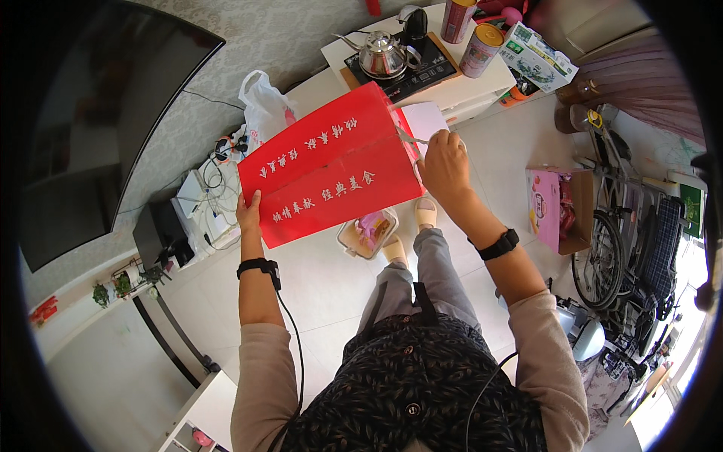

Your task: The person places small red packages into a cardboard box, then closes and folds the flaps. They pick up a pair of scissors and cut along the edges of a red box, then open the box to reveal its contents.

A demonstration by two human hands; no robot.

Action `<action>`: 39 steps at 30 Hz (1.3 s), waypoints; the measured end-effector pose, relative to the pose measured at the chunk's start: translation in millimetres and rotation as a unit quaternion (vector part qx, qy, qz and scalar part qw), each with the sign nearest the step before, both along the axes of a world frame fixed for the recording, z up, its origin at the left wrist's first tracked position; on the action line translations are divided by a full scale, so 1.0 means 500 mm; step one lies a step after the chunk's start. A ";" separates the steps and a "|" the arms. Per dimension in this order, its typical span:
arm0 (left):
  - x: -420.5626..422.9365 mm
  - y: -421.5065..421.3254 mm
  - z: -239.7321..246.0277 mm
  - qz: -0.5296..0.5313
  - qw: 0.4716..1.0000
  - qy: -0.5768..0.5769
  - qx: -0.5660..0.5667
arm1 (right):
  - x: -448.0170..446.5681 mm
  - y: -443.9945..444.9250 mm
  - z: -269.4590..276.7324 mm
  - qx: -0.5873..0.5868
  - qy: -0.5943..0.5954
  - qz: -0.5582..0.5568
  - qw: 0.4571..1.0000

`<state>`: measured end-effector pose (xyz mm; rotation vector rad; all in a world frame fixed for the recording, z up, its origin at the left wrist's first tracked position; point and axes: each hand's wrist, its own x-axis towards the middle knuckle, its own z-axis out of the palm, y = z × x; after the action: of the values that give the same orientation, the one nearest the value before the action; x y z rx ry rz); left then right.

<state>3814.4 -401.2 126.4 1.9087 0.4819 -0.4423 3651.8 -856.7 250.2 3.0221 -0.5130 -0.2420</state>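
A large red cardboard box (333, 164) with printed writing is held up in front of me, tilted. My left hand (249, 213) grips its left edge, the thumb on the printed face. At the box's right end, my right hand (446, 164) pinches a torn, greyish strip (411, 137) that runs from the box's seam. A pale pink panel shows behind that end of the box; whether it belongs to the box I cannot tell. Below the box, a small waste bin (367, 233) with pink wrapping in it stands on the floor by my feet.
A white cabinet (480, 90) bears a steel kettle (383, 56) on an induction cooker and two cans. A white plastic bag (265, 110) lies left of it, near cables and a router. On the right are an open pink carton (545, 209) and a folded wheelchair (601, 260).
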 end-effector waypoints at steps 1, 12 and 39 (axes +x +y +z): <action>-0.002 0.000 0.003 0.001 1.000 -0.011 0.004 | 0.002 0.000 -0.001 0.004 0.031 0.002 1.000; 0.001 0.014 -0.029 0.075 0.996 -0.037 0.038 | 0.005 -0.066 -0.059 0.115 -0.018 -0.023 0.993; -0.267 0.014 0.467 -0.002 0.980 0.108 -0.167 | -0.125 -0.044 0.030 0.660 -0.145 -0.224 0.702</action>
<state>3681.1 -394.4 359.8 1.5451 0.5096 -0.6935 3589.5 -878.7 265.1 4.2348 -1.7914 -0.1852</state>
